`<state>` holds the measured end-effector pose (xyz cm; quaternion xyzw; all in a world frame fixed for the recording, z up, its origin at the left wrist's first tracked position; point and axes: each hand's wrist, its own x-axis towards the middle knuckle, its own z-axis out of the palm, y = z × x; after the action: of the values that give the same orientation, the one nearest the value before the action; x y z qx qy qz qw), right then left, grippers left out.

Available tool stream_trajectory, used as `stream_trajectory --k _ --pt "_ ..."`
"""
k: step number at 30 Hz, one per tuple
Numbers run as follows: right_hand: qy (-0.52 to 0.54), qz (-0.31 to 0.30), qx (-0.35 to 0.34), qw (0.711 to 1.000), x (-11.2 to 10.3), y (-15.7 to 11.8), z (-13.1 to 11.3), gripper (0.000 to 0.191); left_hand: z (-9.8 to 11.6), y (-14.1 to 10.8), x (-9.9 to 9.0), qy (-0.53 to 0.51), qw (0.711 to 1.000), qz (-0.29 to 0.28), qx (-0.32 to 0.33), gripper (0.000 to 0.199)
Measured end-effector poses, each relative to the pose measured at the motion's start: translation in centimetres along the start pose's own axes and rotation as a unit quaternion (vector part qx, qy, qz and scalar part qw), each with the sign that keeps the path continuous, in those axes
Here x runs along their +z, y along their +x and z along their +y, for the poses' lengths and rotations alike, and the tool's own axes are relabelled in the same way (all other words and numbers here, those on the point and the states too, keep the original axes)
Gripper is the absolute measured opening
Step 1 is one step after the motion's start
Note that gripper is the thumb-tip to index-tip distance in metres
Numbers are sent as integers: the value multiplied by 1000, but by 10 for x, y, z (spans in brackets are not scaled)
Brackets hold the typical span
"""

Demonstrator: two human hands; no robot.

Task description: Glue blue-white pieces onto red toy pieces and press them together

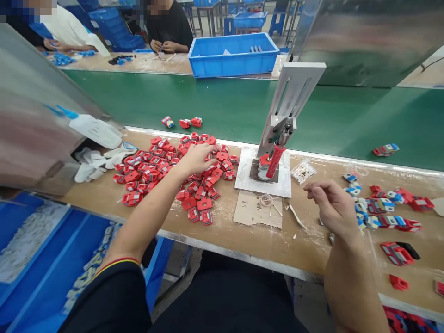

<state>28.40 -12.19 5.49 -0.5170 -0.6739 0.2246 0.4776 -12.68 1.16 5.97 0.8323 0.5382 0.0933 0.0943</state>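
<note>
A wooden tabletop (222,231) runs across the view, with a green conveyor belt (215,104) behind it toward twelve o'clock and a blue crate (233,58) on the far tabletop beyond that, where other people sit. At about ten o'clock from the centre of the tabletop lies a wide heap of red parts (163,173), the largest cluster here. At one o'clock stands a small hand press (277,138) with a red handle, on a white base plate (263,178). At three o'clock lies a looser scatter of red, blue and white pieces (385,212). The left hand (197,157) reaches out to eleven o'clock, its fingers bent down onto the top of the red heap, touching parts; whether it grips one I cannot tell. The right hand (329,203) hovers at three o'clock, fingers loosely curled with nothing visible in them, just beside the mixed pieces.
</note>
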Motion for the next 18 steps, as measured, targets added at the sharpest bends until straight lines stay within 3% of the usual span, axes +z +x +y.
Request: stream_trajectory --k 4,9,13,18 --pt "-30 -57 -64 996 12 15 1 32 18 32 15 39 994 -75 65 44" --pt "-53 -66 -39 996 19 5 20 28 12 61 23 60 983 -147 93 66" --pt "-64 -84 -38 994 19 -2 29 23 -1 62 18 77 982 -146 95 69" --pt "-65 -99 -45 992 20 -2 24 20 -9 60 16 37 991 -117 58 47"
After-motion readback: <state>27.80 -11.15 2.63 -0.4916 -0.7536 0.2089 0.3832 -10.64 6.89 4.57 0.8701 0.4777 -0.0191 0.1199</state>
